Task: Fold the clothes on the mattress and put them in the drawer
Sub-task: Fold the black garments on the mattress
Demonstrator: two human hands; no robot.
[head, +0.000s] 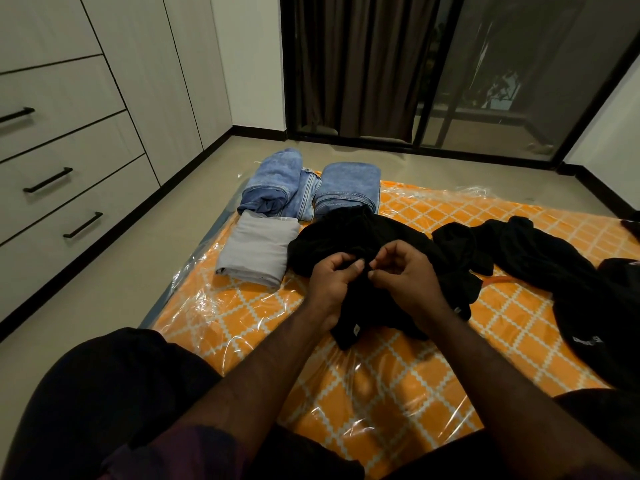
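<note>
Plastic-wrapped orange mattress (398, 375) beside closed drawers (69, 174); folded jeans (311, 188) and grey shirt (258, 251) stacked far-left. Left hand (332, 282) and right hand (401, 271) pinching crumpled black garment (381, 237). Risk: slippery film shifting fabric, skewing fold.

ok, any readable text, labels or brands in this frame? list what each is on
None legible.
White print on the black garment at right: too blurred to read.
Small pale tag on the black garment that the left hand and right hand hold: too small to read.
</note>
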